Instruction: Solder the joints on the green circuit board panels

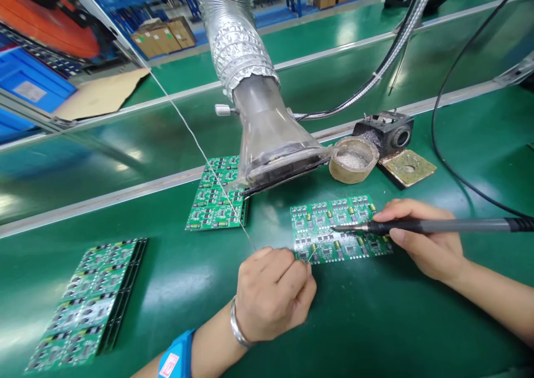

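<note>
A green circuit board panel (346, 244) lies flat on the green bench, under and between my two hands. My right hand (429, 239) is closed round a soldering iron (417, 226), whose tip points left, over the middle of the panel. Closed at the panel's lower left corner, my left hand (275, 294) pinches solder wire (200, 147). That wire runs down from the upper left into the fist, and a short end sticks out towards the board. Whether the iron's tip touches the board I cannot tell.
A fume extractor nozzle (275, 128) hangs over the bench. Behind the panel stand a round pot (354, 158) and an iron stand (387, 133) with a sponge tray (409, 168). Stacked boards lie at left (83, 306) and beneath the nozzle (208, 200). A black cable (442, 111) loops at right.
</note>
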A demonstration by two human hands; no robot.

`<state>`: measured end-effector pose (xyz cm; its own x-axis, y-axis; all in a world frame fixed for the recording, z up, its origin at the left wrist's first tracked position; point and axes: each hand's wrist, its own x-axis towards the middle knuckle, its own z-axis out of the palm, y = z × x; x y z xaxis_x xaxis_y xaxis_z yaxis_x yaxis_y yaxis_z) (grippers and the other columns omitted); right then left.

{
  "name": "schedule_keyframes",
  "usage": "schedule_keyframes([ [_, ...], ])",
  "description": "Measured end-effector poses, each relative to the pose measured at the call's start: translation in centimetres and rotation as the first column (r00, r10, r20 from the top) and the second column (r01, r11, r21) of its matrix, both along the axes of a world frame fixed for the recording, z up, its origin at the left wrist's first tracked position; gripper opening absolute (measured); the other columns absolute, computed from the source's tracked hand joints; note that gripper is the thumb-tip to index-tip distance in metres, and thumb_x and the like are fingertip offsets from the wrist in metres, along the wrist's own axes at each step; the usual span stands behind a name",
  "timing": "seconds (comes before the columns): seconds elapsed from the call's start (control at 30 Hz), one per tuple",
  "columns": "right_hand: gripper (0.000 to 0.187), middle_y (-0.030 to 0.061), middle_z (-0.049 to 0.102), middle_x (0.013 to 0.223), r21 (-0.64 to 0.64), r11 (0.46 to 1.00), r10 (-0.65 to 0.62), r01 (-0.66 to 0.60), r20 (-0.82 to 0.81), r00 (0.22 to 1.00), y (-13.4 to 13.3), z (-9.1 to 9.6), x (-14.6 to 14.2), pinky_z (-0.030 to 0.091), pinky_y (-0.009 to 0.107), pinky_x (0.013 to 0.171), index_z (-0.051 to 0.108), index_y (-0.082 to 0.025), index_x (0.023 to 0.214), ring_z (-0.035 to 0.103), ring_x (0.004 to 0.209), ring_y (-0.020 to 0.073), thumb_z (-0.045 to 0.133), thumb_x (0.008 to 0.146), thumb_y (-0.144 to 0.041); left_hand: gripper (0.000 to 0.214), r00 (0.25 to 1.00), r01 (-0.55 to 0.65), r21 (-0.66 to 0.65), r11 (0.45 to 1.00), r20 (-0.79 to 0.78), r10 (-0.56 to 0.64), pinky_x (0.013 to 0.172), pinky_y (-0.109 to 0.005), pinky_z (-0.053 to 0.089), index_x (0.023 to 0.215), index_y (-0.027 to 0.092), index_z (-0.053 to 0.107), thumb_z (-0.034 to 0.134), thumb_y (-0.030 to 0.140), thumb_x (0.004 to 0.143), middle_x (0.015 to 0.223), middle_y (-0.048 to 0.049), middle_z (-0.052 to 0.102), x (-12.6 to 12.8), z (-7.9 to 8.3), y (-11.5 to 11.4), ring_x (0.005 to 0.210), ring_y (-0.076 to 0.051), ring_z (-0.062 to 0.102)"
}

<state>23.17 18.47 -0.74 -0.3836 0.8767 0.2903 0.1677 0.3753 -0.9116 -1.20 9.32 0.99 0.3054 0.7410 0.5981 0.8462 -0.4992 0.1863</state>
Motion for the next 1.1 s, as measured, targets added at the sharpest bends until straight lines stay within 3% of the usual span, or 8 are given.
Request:
schedule_keyframes([
  [0.43, 0.020, -0.0001, 0.061, 0.075, 0.063, 0.996, 0.055, -0.057, 0.038, 0.998, 0.1, 0.2, -0.3, 0.037, 0.024, 0.052, 0.065, -0.022, 0.092, 0.051, 0.060, 0.0115, 0.056, 0.079, -0.010, 0.025, 0.999, -0.006, 0.008, 1.000, -0.032, 0.006, 0.046, -0.028, 0.027, 0.052, 0.017, 0.051, 0.057, 0.009, 0.074, 0.050, 0.0043, 0.035, 0.0, -0.3, 0.5, 0.048, -0.010, 0.029],
  [0.67, 0.022, 0.0012, 0.059, 0.073, -0.012, 1.000, 0.025, -0.026, -0.077, 0.997, -0.1, -0.4, 0.2, 0.037, 0.027, 0.054, 0.067, -0.023, 0.092, 0.050, 0.062, 0.0141, 0.055, 0.078, -0.011, 0.022, 1.000, 0.010, 0.011, 1.000, -0.026, -0.009, 0.047, -0.028, 0.027, 0.054, 0.017, 0.053, 0.060, 0.009, 0.074, 0.050, 0.0038, 0.036, 0.4, -0.6, 0.6, 0.050, -0.011, 0.028],
  [0.93, 0.021, 0.0001, 0.059, 0.072, 0.008, 0.999, 0.051, -0.050, -0.057, 0.997, -0.1, -0.1, 0.0, 0.035, 0.027, 0.054, 0.067, -0.021, 0.092, 0.048, 0.060, 0.0118, 0.055, 0.078, -0.010, 0.026, 0.998, 0.015, 0.000, 1.000, -0.059, -0.015, 0.047, -0.030, 0.026, 0.053, 0.018, 0.050, 0.059, 0.011, 0.076, 0.051, 0.0031, 0.034, 0.7, -0.7, 1.1, 0.051, -0.012, 0.025],
  [1.1, 0.021, 0.0003, 0.058, 0.072, -0.043, 0.999, 0.027, -0.032, -0.108, 0.994, -0.2, -0.3, 0.2, 0.034, 0.027, 0.054, 0.068, -0.021, 0.091, 0.048, 0.061, 0.0125, 0.057, 0.077, -0.012, 0.026, 0.997, 0.013, -0.010, 1.000, -0.076, -0.014, 0.048, -0.029, 0.026, 0.053, 0.018, 0.050, 0.059, 0.012, 0.077, 0.051, 0.0031, 0.035, 0.6, -1.0, 1.2, 0.051, -0.012, 0.026],
])
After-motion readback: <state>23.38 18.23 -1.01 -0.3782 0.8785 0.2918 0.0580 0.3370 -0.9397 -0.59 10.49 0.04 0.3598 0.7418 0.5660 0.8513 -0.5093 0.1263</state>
